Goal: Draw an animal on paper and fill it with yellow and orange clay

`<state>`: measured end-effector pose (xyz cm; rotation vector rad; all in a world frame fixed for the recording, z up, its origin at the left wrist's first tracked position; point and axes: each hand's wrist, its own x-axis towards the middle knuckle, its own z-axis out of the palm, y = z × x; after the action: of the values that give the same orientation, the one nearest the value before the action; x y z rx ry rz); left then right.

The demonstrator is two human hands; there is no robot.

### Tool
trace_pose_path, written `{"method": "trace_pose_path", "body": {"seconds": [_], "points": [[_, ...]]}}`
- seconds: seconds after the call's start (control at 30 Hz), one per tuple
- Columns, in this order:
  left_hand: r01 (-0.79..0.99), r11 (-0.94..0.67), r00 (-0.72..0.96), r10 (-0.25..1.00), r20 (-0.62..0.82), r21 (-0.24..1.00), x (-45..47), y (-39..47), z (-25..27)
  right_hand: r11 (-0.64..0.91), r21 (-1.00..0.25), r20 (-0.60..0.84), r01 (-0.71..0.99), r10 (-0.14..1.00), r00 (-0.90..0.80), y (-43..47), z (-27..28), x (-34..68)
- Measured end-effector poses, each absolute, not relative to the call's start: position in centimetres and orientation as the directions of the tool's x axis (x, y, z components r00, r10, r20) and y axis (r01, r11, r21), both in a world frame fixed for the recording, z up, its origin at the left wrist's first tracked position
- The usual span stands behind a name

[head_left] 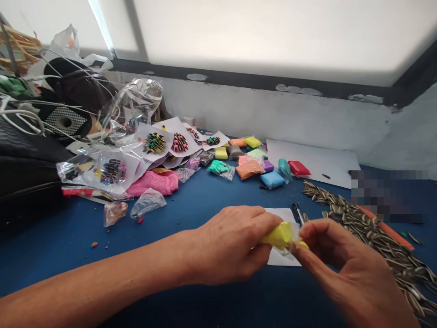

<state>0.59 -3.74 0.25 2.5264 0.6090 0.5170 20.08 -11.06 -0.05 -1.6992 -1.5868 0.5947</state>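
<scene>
My left hand (235,241) is closed around a clear plastic packet of yellow modelling clay (278,236), held above a white sheet of paper (282,214). At the packet's open end, my right hand (351,269) pinches with thumb and forefinger, where a small bit of yellow clay (302,245) shows at the fingertips. Whether that bit is separate from the rest, I cannot tell. Behind the right fingers, a pen (298,213) lies partly on the paper. Sunflower seeds (368,232) spread in a long pile beside my right hand.
Several coloured clay packets (251,169) lie on the blue table (191,209) further back. Seed-and-clay pieces on white papers (179,142) stand at the left rear, near a pink cloth (153,183). A white board (317,157) lies by the wall.
</scene>
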Motion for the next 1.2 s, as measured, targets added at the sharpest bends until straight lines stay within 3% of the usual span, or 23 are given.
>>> {"method": "trace_pose_path", "body": {"seconds": [0.13,0.3,0.5,0.67,0.8,0.93,1.07,1.2], "points": [[0.333,-0.762,0.827,0.519,0.218,0.555,0.6,-3.8,0.1,-0.048,-0.784,0.143,0.619,0.956,0.255,-11.3,-0.2,19.9],[0.372,-0.739,0.815,0.550,0.183,0.562,0.6,-4.0,0.4,0.021,-0.784,0.170,0.620,0.969,0.182,-11.3,-0.2,20.1],[0.414,-0.747,0.789,0.579,0.203,0.520,0.5,-3.9,0.2,-0.058,-0.843,0.110,0.535,0.955,0.276,-11.7,-0.1,19.2],[0.465,-0.764,0.793,0.584,0.173,0.448,0.6,-3.8,0.2,0.096,-0.789,0.156,0.606,0.987,0.047,-11.1,-0.2,20.3],[0.416,-0.779,0.823,0.542,0.169,0.470,0.6,-3.9,0.0,0.212,-0.735,0.197,0.644,0.976,-0.097,-10.5,-0.3,21.0],[0.376,-0.759,0.833,0.528,0.164,0.532,0.6,-3.9,-0.4,0.120,-0.789,0.127,0.603,0.991,-0.030,-10.8,-0.2,20.3],[0.377,-0.742,0.829,0.537,0.156,0.554,0.6,-4.0,-0.5,-0.088,-0.867,0.014,0.491,0.979,0.201,-11.7,-0.2,19.5],[0.362,-0.724,0.823,0.544,0.163,0.587,0.6,-3.9,-0.4,-0.063,-0.870,0.027,0.489,0.984,0.175,-11.6,0.0,19.5]]}}
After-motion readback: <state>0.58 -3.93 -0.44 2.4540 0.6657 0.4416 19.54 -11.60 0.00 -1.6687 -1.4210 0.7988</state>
